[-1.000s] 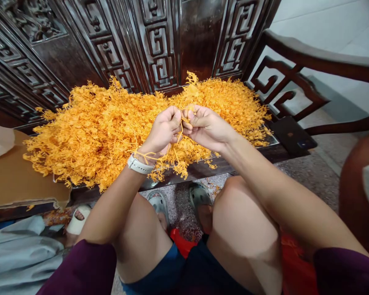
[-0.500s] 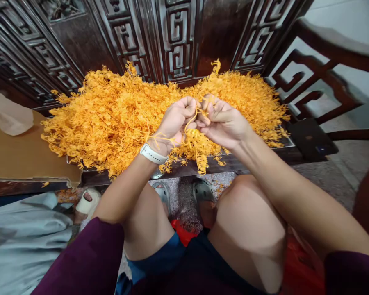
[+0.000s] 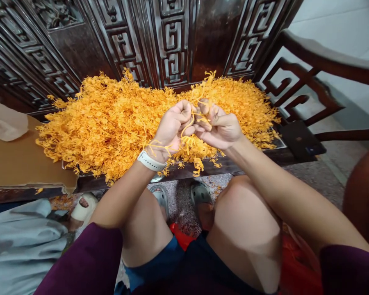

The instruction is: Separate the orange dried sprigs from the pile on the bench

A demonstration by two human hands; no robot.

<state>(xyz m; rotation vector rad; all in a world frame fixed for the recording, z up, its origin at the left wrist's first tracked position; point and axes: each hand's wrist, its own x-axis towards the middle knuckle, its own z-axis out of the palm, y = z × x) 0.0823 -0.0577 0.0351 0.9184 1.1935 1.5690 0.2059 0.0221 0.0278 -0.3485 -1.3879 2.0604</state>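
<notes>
My left hand (image 3: 171,126), with a white watch band (image 3: 152,161) on its wrist, is closed in a pinch on a thin orange plastic sprig (image 3: 186,128). The sprig's forked end lies over my left wrist. Close beside it, my right hand (image 3: 224,126) pinches orange sprig pieces too, its fingertips nearly touching the left ones. Where one piece stops and another starts between the fingers I cannot make out. Both hands are above a large heap of orange plastic sprigs (image 3: 110,123) with small branching tips, spread along a dark wooden bench.
Carved dark panels (image 3: 172,37) form the bench back. Cardboard (image 3: 15,159) with a pale sheet (image 3: 6,119) lies at left, a dark phone (image 3: 301,139) at right by the armrest (image 3: 307,78). Another person's grey-clad leg (image 3: 24,233) is at lower left. Red plastic (image 3: 181,237) is below.
The view has shifted slightly. Both hands stay together with the orange sprig between them; the fingers have moved only a little.
</notes>
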